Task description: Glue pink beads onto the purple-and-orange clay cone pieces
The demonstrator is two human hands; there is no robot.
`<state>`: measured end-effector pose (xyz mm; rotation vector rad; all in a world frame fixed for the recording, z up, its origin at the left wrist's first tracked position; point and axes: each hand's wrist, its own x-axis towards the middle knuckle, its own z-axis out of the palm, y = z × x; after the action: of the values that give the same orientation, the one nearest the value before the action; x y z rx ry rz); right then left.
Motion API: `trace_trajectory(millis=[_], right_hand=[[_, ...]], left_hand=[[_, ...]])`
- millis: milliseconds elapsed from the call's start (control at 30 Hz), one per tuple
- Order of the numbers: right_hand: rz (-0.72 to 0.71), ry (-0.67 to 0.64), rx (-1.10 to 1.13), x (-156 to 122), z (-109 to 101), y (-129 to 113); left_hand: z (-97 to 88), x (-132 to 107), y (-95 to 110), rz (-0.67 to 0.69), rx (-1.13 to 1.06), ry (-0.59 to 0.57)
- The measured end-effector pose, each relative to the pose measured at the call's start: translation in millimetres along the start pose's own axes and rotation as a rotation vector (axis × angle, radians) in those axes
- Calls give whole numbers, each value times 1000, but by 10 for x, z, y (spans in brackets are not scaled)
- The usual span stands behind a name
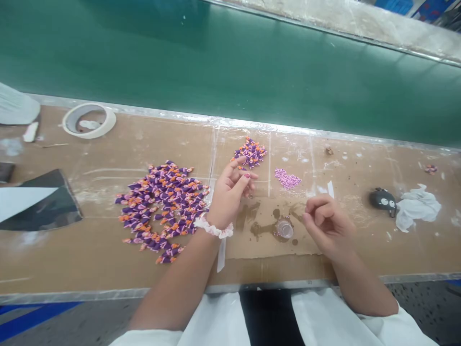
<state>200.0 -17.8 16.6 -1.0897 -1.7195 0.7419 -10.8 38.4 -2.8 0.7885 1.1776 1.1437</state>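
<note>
My left hand (230,194) is raised over the brown worktop (108,250), fingers curled and pinched on a small purple piece I can barely make out. Left of it lies a large heap of purple-and-orange pieces (162,206). A smaller heap of the same pieces (250,153) lies just beyond its fingertips. My right hand (324,223) hovers near the front edge, fingers curled in a pinch; what they hold is too small to name. Between my hands stands a small clear cup (284,229) in a dark glue stain. A little pile of pink beads (287,179) sits beyond it.
A roll of white tape (89,120) lies at the back left. A black sheet with white paper (36,199) is at the left edge. A black googly-eyed figure (382,199) and a crumpled white cloth (418,205) lie at the right. A green conveyor belt (230,62) runs behind.
</note>
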Motion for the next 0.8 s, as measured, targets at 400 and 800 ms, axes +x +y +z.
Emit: trace_trajectory(millis=[400, 800], right_hand=[[53, -20, -6, 13, 24, 27], [103, 2, -72, 66, 20, 65]], left_hand=[[-705, -73, 364, -72, 1433, 241], [-682, -49, 195, 38, 1570, 260]])
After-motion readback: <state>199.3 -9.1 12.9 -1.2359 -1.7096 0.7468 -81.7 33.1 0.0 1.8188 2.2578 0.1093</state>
